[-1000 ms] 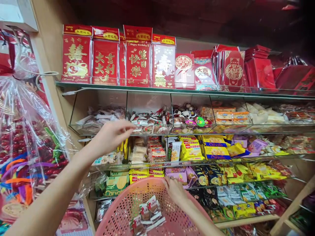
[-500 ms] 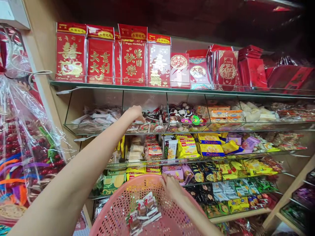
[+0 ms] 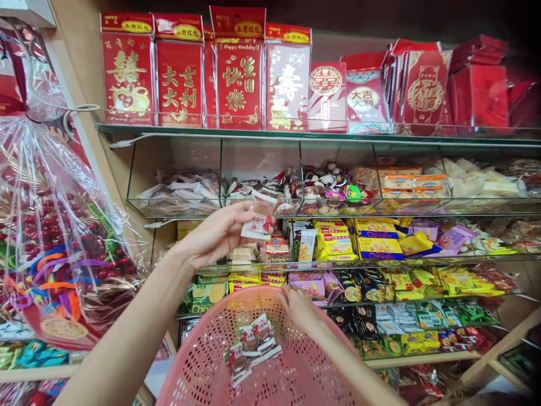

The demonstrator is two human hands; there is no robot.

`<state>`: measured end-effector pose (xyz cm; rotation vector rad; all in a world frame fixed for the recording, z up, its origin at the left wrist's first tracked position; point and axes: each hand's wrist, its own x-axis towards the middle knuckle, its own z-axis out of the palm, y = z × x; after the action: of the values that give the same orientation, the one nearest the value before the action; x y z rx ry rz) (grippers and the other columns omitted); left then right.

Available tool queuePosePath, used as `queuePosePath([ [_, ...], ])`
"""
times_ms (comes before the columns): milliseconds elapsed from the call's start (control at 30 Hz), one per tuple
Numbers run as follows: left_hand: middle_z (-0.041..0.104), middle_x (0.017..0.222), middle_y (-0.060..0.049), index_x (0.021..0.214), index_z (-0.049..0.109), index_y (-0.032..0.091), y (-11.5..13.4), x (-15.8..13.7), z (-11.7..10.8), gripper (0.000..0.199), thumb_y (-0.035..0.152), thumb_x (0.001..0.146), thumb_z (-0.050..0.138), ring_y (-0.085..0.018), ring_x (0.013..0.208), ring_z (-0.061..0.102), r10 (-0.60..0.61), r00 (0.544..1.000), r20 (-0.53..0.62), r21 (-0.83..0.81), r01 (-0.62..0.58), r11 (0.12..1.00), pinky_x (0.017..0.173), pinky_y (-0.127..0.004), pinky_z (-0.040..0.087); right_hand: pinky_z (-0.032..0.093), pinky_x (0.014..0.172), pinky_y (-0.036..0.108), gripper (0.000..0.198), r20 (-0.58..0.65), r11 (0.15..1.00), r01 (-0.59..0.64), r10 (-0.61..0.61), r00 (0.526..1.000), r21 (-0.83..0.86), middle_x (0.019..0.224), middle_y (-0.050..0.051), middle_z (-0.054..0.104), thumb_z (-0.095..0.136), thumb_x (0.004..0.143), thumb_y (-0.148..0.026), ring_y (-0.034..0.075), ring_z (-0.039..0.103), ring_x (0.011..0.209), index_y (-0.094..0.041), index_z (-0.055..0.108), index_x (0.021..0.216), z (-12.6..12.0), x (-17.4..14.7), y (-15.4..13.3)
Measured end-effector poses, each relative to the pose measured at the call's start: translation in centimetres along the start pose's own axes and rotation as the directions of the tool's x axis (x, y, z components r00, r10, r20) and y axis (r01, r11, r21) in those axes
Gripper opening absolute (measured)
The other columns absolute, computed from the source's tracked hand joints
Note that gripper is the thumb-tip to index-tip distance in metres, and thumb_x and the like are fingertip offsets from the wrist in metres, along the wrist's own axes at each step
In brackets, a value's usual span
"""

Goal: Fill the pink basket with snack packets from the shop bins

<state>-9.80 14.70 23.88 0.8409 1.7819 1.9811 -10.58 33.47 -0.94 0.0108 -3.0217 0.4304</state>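
My left hand (image 3: 220,234) pinches a small wrapped snack packet (image 3: 258,220), clear and white with a red fruit print, in front of the shelves. Wrapped around the far rim of a pink perforated plastic basket (image 3: 190,344) is my right hand (image 3: 299,307), its fingertips partly hidden. Several similar snack packets (image 3: 256,335) lie inside the basket, below the left hand. Just above and behind the held packet, a glass-fronted compartment (image 3: 262,189) contains small wrapped pieces.
Red envelopes (image 3: 129,82) stand along the top shelf. Lower glass-edged shelves hold yellow snack packs (image 3: 333,239), green packs (image 3: 209,296) and other small snacks. At the left hangs a clear plastic bag (image 3: 63,225) with red beads and colourful strips.
My left hand has drawn back from the upper compartment, down toward the basket, with a snack packet between its fingers. My right hand still grips the rim. The view has shifted slightly.
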Motion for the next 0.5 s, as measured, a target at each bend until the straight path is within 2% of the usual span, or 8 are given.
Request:
queuePosePath([
  [100, 0.065, 0.101, -0.011, 0.105, 0.061, 0.014, -2.6, -1.9, 0.0, 0.029, 0.024, 0.079, 0.053, -0.021, 0.091, 0.062, -0.116, 0.993, 0.029, -0.146, 0.119, 0.982, 0.081, -0.034, 0.049, 0.041, 0.075, 0.034, 0.035, 0.009, 1.0, 0.01, -0.009, 1.0, -0.02, 0.101, 0.013, 0.065, 0.035, 0.091, -0.033, 0.027, 0.06, 0.094, -0.016, 0.055, 0.114, -0.3, -0.1, -0.4],
  [200, 0.065, 0.096, -0.011, 0.1, 0.06, 0.011, -5.7, -3.1, -0.3, 0.025, 0.02, 0.078, 0.05, -0.017, 0.082, 0.062, -0.239, 0.969, 0.064, -0.232, 0.247, 0.941, 0.076, -0.029, 0.049, 0.04, 0.074, 0.032, 0.036, 0.027, 0.999, 0.018, -0.017, 0.999, -0.036, 0.099, 0.012, 0.066, 0.034, 0.092, -0.035, 0.025, 0.06, 0.093, -0.016, 0.054, 0.115, -0.6, -0.2, -0.5],
  [267, 0.064, 0.092, -0.009, 0.099, 0.058, 0.011, -8.1, -3.7, -1.0, 0.027, 0.017, 0.074, 0.05, -0.012, 0.074, 0.059, -0.339, 0.935, 0.103, -0.219, 0.354, 0.91, 0.072, -0.026, 0.048, 0.04, 0.074, 0.031, 0.036, 0.041, 0.999, 0.015, -0.013, 0.999, -0.052, 0.1, 0.012, 0.066, 0.033, 0.092, -0.036, 0.025, 0.06, 0.093, -0.017, 0.053, 0.115, -0.7, -0.3, -0.5],
  [333, 0.063, 0.092, -0.006, 0.105, 0.055, 0.012, -10.6, -4.2, -2.0, 0.035, 0.015, 0.071, 0.049, -0.011, 0.073, 0.057, -0.46, 0.878, 0.133, -0.114, 0.474, 0.873, 0.071, -0.026, 0.048, 0.04, 0.073, 0.031, 0.035, 0.048, 0.998, 0.01, -0.007, 0.999, -0.069, 0.1, 0.012, 0.065, 0.033, 0.092, -0.036, 0.024, 0.06, 0.093, -0.017, 0.053, 0.114, -0.8, -0.3, -0.6],
  [400, 0.063, 0.092, -0.003, 0.108, 0.054, 0.016, -12.9, -4.7, -3.2, 0.039, 0.018, 0.07, 0.049, -0.01, 0.073, 0.055, -0.546, 0.83, 0.111, 0.074, 0.541, 0.838, 0.071, -0.026, 0.047, 0.04, 0.072, 0.031, 0.035, 0.048, 0.997, 0.008, -0.004, 0.999, -0.075, 0.1, 0.012, 0.065, 0.034, 0.092, -0.037, 0.025, 0.06, 0.093, -0.017, 0.052, 0.114, -0.9, -0.4, -0.7],
  [500, 0.062, 0.09, 0.0, 0.102, 0.055, 0.017, -15.7, -5.2, -5.0, 0.037, 0.022, 0.065, 0.055, -0.012, 0.078, 0.053, -0.541, 0.835, 0.105, 0.491, 0.429, 0.758, 0.068, -0.023, 0.043, 0.04, 0.074, 0.031, 0.036, 0.047, 0.997, 0.021, -0.017, 0.999, -0.077, 0.103, 0.012, 0.064, 0.034, 0.092, -0.039, 0.024, 0.06, 0.094, -0.018, 0.052, 0.115, -1.0, -0.5, -0.8],
])
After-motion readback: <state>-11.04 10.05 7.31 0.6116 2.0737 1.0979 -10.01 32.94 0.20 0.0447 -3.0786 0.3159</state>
